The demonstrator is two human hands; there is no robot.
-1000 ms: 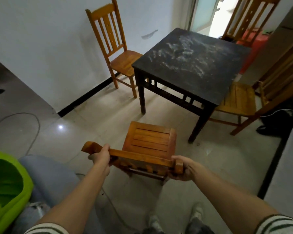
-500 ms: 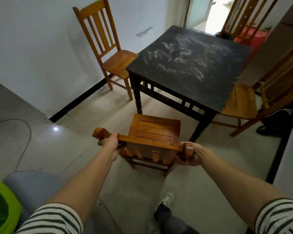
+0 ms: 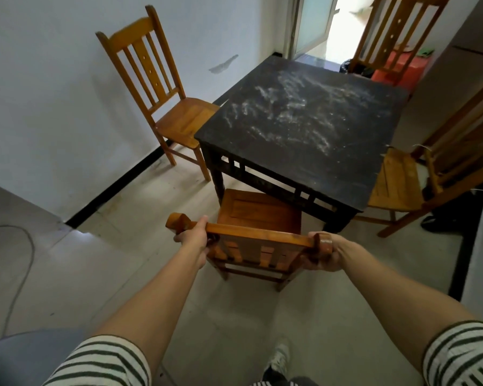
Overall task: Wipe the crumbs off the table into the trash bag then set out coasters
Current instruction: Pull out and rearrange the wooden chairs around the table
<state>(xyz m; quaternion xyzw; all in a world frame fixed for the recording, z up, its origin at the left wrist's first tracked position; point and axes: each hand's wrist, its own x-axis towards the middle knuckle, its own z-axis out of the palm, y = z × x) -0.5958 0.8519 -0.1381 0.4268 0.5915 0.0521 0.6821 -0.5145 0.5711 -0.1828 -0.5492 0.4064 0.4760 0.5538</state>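
**Item: crumbed counter, with chair in transit at its near edge**

Counter (image 3: 304, 126): dark, square, straight ahead of both grips and beyond the held chair. Top dusted with pale crumbs (image 3: 285, 112), thickest across the middle and far half. Not yet wiped. No cloth, trash bag or coasters visible anywhere.

Held chair (image 3: 258, 215): wooden, seat facing the counter, front of seat just at the counter's near rail. Probably being set in or shifted at the near side, judged from the two-handed hold on the top rail.

Left grip (image 3: 193, 242): clenched around the top rail near its left end knob. Right grip (image 3: 322, 253): wrapped around the right post under its knob. Spread to both ends, likely to keep the chair square and steady while moved.

Surroundings, outward from the grips:
- Ahead-left: a second wooden chair (image 3: 162, 101) by the white wall, seat corner close to the counter's left edge.
- Ahead-right: a third chair (image 3: 399, 179), seat tucked partly under the counter's right edge.
- Far ahead: a fourth chair back (image 3: 399, 32) before a bright doorway.
- Below, near-left: a grey rounded object (image 3: 25, 355), identity unclear.
- Left on the floor: a thin cable (image 3: 25, 254).

Obstructions: chairs on all four sides; reach to the crumbs from the near side blocked by the held chair while it stands there.
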